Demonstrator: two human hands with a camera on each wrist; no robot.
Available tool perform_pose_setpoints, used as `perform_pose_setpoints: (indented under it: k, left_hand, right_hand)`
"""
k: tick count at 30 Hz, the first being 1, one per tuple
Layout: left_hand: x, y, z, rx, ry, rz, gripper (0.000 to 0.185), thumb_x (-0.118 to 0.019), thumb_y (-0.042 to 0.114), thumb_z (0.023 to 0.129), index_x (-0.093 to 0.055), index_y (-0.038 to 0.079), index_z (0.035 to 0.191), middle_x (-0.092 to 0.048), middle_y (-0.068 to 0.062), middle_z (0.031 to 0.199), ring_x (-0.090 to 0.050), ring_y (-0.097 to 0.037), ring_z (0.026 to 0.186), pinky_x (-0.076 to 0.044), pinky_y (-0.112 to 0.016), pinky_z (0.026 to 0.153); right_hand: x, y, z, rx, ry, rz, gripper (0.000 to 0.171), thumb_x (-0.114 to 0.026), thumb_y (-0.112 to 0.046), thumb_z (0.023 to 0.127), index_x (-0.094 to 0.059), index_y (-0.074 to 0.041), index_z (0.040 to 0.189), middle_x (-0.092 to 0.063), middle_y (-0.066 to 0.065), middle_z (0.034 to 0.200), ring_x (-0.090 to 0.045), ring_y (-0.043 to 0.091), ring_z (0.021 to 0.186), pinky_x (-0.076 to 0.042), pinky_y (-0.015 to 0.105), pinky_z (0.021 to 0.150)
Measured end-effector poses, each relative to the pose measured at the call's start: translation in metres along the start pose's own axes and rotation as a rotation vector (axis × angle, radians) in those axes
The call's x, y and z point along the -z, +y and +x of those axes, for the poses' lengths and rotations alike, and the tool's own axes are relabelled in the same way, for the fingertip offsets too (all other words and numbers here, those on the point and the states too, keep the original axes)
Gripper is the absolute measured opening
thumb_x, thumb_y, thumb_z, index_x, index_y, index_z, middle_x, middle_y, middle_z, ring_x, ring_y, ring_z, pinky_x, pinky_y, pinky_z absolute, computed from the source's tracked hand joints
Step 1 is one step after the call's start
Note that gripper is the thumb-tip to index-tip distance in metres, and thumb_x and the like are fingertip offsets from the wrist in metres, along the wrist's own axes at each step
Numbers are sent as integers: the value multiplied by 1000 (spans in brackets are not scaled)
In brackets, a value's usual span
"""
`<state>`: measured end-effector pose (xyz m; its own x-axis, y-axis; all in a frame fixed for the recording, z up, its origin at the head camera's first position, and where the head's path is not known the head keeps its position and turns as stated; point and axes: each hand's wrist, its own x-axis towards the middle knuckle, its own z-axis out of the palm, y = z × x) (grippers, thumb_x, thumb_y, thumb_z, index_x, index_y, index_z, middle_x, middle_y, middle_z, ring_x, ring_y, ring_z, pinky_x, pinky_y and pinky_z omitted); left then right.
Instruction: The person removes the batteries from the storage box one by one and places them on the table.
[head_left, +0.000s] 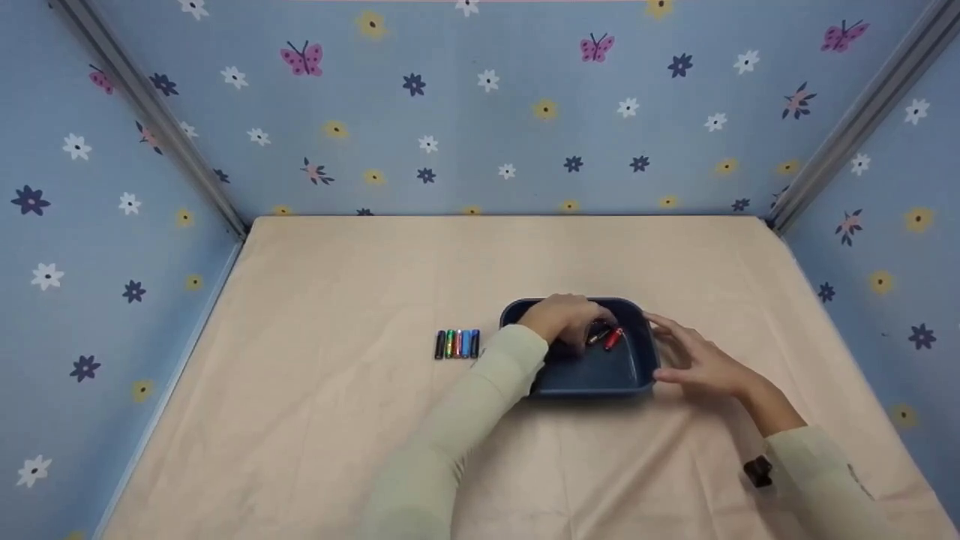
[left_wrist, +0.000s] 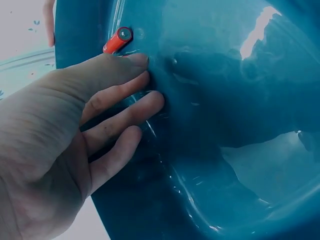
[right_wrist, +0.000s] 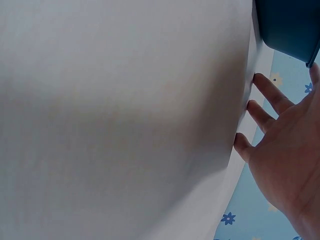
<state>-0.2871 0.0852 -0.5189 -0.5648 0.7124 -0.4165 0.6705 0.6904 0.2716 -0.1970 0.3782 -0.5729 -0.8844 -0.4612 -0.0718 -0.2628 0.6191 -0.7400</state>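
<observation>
In the head view a dark blue plastic bin [head_left: 592, 391] stands on the cloth-covered table. My left hand [head_left: 566, 319] reaches down inside it, fingers loosely bent beside a red battery [head_left: 613, 339] and a darker battery [head_left: 598, 335]. The left wrist view shows the red battery [left_wrist: 118, 40] just beyond the thumb, against the bin wall; no battery shows in the fingers, though the gap behind the thumb is partly hidden. Spread around the bin's right side, my right hand [head_left: 701, 364] touches it with thumb and fingertips. Its lower fingers [right_wrist: 262, 116] lie near the cloth.
Left of the bin, several batteries [head_left: 457, 344] lie side by side in a neat row, in black, green, red and blue. Wrinkled beige cloth [head_left: 337, 405] covers the table. Flowered blue panels [head_left: 480, 135] rise behind and at both sides. A small black device [head_left: 758, 471] sits at my right wrist.
</observation>
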Motion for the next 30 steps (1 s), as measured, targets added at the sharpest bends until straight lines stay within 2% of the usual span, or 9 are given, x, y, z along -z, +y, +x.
perform_pose_setpoints:
  k: [2, 4, 9, 11, 18, 30]
  left_hand:
    - [0, 1, 0, 10, -20, 2, 80, -87, 19, 98, -53, 36, 169, -70, -5, 155, -66, -22, 123, -56, -43, 117]
    - [0, 1, 0, 15, -33, 0, 78, -86, 20, 100, -53, 36, 169, -68, -6, 158, -64, -21, 122, -56, -42, 117]
    - [0, -1, -1, 12, -23, -20, 70, -86, 18, 99, -61, 31, 163, -76, -8, 139, -60, -20, 104, -55, -37, 97]
    - [0, -2, -2, 7, -15, -18, 67, -86, 18, 99, -63, 30, 161, -79, -6, 132, -61, -19, 100, -55, -37, 95]
    - [-2, -3, -2, -12, 6, -8, 57, -91, 22, 96, -71, 26, 150, -82, -3, 124, -76, -19, 111, -60, -40, 107]
    - [-2, -1, -2, -16, 24, 55, 47, -86, 16, 98, -75, 24, 143, -81, -3, 124, -71, -20, 108, -60, -39, 105]
  right_hand:
    - [0, 0, 0, 4, 0, 3, 94, -86, -24, 98, -36, -26, 177, -53, 27, 171, -42, 59, 161, -16, 91, 124]
    - [-1, 1, 0, 9, 1, 4, 93, -86, -23, 98, -36, -25, 177, -52, 27, 172, -43, 59, 161, -16, 90, 124]
    - [-1, 1, 0, 9, 6, 3, 93, -86, -23, 98, -36, -26, 177, -50, 26, 174, -44, 59, 160, -16, 90, 125]
    - [-1, 2, 0, 12, 6, 3, 94, -86, -23, 98, -36, -26, 177, -50, 25, 174, -45, 58, 160, -16, 90, 125]
    - [-1, 2, 0, 15, 0, 5, 93, -85, -22, 99, -35, -25, 177, -48, 26, 175, -47, 58, 159, -17, 89, 126]
    - [-1, 1, -1, -10, -2, -6, 93, -85, -26, 100, -34, -28, 178, -46, 25, 176, -46, 58, 160, -17, 90, 126]
